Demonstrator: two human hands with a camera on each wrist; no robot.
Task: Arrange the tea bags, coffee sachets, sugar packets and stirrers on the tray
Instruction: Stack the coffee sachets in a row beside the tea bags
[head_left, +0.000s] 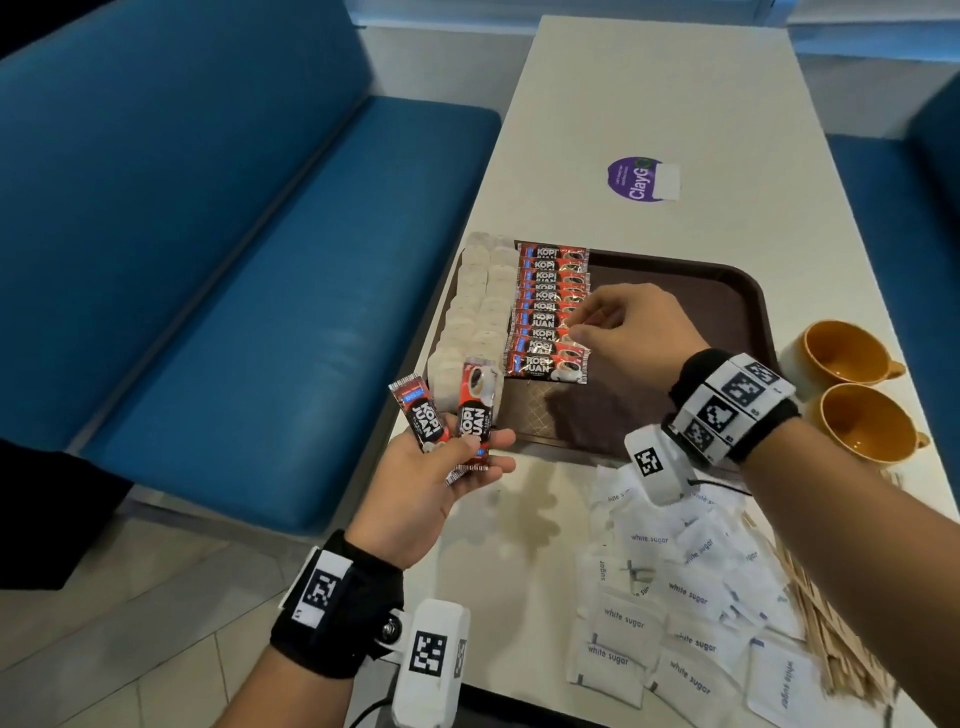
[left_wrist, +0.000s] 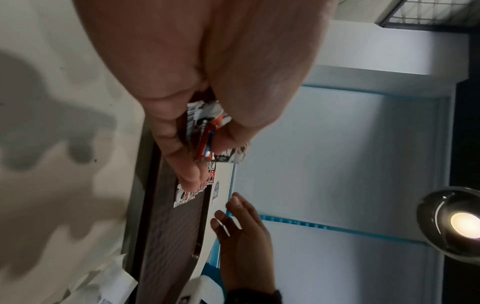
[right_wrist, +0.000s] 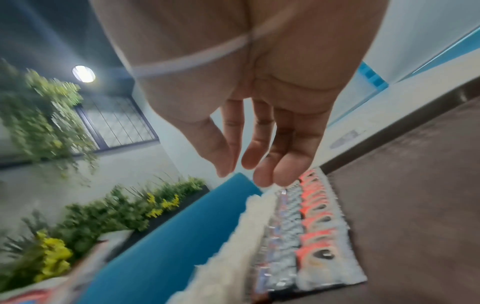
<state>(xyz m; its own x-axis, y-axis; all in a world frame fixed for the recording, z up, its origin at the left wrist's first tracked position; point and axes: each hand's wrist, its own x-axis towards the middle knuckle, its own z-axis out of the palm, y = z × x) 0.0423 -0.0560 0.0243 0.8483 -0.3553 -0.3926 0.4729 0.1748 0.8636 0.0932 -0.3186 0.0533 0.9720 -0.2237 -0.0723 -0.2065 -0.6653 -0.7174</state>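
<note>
- Head view has the left hand (head_left: 441, 478) off the near-left corner of the tray (head_left: 727, 291), fingers and thumb curled round two or three spare coffee sachets (head_left: 452, 415) fanned upright. They are gripped only by their lower ends, so I'd say a slack thumb could let one slide out towards the floor or the blue bench (head_left: 260, 260).
- The right hand (head_left: 631, 332) hovers over the column of coffee sachets on the tray (head_left: 550, 312), fingers loosely bent and holding nothing as far as I can tell; the right wrist view shows them relaxed just above the row. The packets overlap like shingles, so a careless brush could likely drag several askew at once.
- Tea bags (head_left: 475, 312) sit in pale rows along the tray's left edge, touching the coffee column. Some seem to ride on the rim, and a nudge from the coffee side might tip them onto the counter (head_left: 623, 104).
- Sugar packets (head_left: 675, 597) lie in a loose heap on the counter near the right forearm, with wooden stirrers (head_left: 826, 623) just beside them. A sweeping arm could scatter either.
- Two orange cups (head_left: 852, 389) stand just beside the tray's right rim; shifting the tray could knock them.
</note>
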